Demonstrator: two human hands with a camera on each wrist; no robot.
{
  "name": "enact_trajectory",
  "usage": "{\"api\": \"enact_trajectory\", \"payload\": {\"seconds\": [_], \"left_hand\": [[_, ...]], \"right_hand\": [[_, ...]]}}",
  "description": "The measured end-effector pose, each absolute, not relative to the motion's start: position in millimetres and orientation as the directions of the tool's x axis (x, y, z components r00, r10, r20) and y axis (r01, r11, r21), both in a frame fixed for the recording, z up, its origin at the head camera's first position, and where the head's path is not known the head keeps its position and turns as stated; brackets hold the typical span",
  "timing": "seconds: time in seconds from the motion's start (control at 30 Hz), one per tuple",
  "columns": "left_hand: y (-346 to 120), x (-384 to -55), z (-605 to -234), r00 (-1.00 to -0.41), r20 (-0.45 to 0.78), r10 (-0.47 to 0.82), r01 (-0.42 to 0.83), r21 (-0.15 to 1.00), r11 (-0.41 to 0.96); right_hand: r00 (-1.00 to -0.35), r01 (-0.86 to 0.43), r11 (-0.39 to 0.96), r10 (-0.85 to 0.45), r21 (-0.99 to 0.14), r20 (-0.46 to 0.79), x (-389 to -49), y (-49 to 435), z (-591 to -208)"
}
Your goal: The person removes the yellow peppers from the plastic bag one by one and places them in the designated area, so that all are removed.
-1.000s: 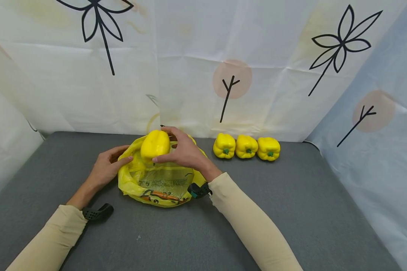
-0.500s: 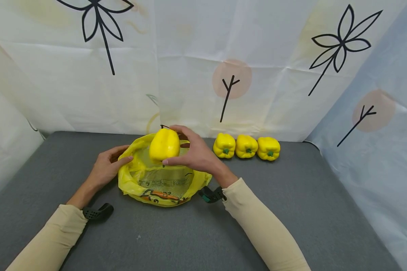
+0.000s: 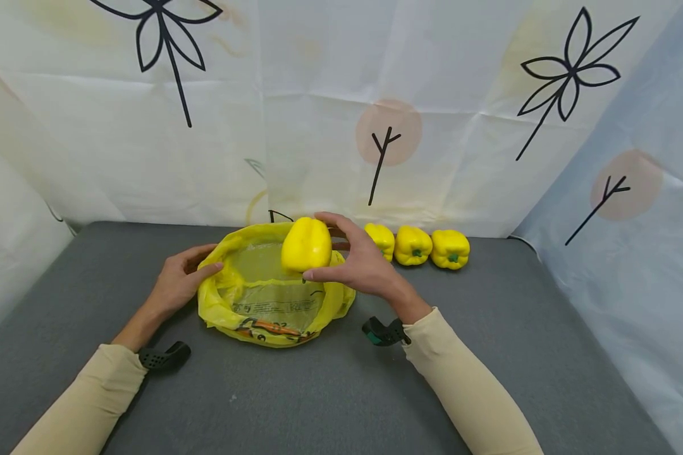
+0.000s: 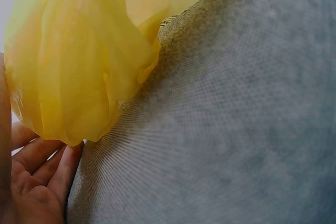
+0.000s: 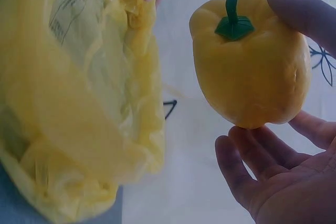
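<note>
A yellow bell pepper (image 3: 306,244) with a green stem is held between thumb and fingers of my right hand (image 3: 361,259), raised over the right side of an open yellow plastic bag (image 3: 219,316). In the right wrist view, the pepper (image 5: 249,66) hangs apart from the bag (image 5: 79,103), stem facing the camera. My left hand (image 3: 176,284) grips the bag's left rim, thumb over the edge and fingers outside. In the left wrist view, the fingers (image 4: 44,163) lie against the bulging bag (image 4: 73,77). The visible inside of the bag shows printing and no pepper.
Several things stand on the grey table (image 3: 319,404): at the back right, a row of yellow bell peppers, the left one (image 3: 380,239) partly behind my right hand, then a middle one (image 3: 413,245) and a right one (image 3: 450,249). A white patterned cloth (image 3: 319,145) hangs behind.
My right hand has moved right with the bell pepper, from over the bag's middle to over its right side. It now partly covers the leftmost pepper of the row. My left hand stays put.
</note>
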State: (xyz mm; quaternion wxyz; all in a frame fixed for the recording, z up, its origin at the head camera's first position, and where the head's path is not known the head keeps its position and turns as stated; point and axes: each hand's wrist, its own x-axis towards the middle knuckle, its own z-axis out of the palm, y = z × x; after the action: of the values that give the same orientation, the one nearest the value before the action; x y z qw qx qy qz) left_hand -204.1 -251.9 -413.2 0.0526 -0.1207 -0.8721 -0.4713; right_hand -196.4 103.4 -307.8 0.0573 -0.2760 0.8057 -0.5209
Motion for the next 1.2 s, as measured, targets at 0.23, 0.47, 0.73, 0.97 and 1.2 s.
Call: {"api": "enact_trajectory", "payload": {"seconds": [0.23, 0.47, 0.73, 0.97, 1.2], "left_hand": [[-252.0, -203.3, -414.0, -0.965, 0.21, 0.157, 0.262, 0.81, 0.524], [-251.4, -203.1, -413.1, -0.965, 0.21, 0.158, 0.262, 0.811, 0.523], [-252.1, -203.1, -413.4, -0.965, 0.21, 0.155, 0.261, 0.815, 0.518], [-252.1, -203.1, -413.4, -0.965, 0.214, 0.151, 0.262, 0.812, 0.521], [-251.9, -203.4, -413.7, -0.965, 0.211, 0.156, 0.262, 0.816, 0.515]], "right_hand": [[-0.867, -0.359, 0.315, -0.46, -0.879, 0.19, -195.9, 128.8, -306.8], [-0.89, -0.328, 0.309, -0.419, -0.893, 0.182, -191.6, 153.8, -302.3], [-0.907, -0.321, 0.336, -0.377, -0.886, 0.186, -190.1, 177.6, -302.5], [-0.916, -0.334, 0.359, -0.342, -0.871, 0.21, -191.3, 201.1, -304.2], [-0.938, -0.313, 0.405, -0.273, -0.859, 0.213, -188.2, 225.2, -299.6]]}}
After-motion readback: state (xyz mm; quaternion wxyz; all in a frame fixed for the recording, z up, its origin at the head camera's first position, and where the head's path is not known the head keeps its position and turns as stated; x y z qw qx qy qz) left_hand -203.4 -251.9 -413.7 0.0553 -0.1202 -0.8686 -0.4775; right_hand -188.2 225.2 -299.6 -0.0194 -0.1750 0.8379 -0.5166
